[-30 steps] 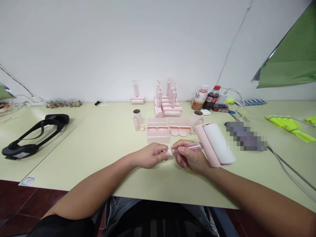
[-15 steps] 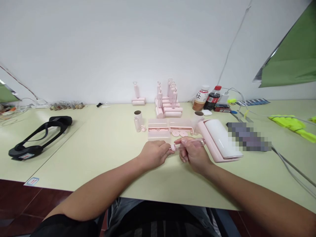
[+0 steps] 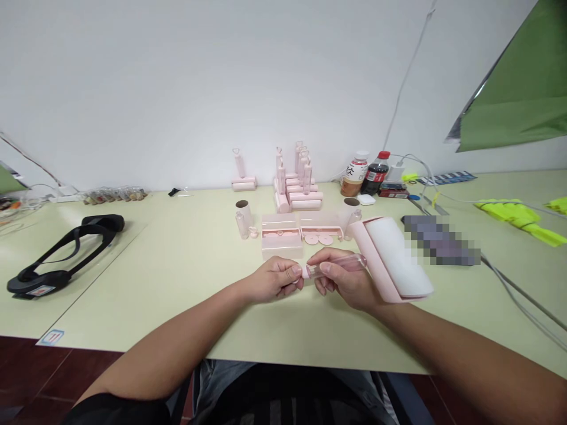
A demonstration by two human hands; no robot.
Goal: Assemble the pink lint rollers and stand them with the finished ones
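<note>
My right hand (image 3: 354,283) is wrapped round the clear pink handle (image 3: 348,262) of a lint roller. On the right end of that handle is the pink holder with its wide white roll (image 3: 398,257), tilted above the table. My left hand (image 3: 271,280) pinches a small pale pink cap (image 3: 305,272) at the handle's free end, thumb on top; whether it is fully seated I cannot tell. Just beyond the hands lie an opened pink case (image 3: 282,245), pink discs (image 3: 319,240) and a loose clear handle tube (image 3: 241,225).
Several upright pink lint rollers (image 3: 305,200) stand by the wall, with one apart (image 3: 244,183). Cardboard-cored rolls (image 3: 245,211) flank the cases. To the right are a cola bottle (image 3: 376,174), a drink bottle (image 3: 354,176) and a blurred phone (image 3: 438,242). A black headset (image 3: 66,254) lies left.
My left hand has turned so its thumb rests over the cap. The lint roller has tilted a little in my right hand. The whole view has shifted slightly.
</note>
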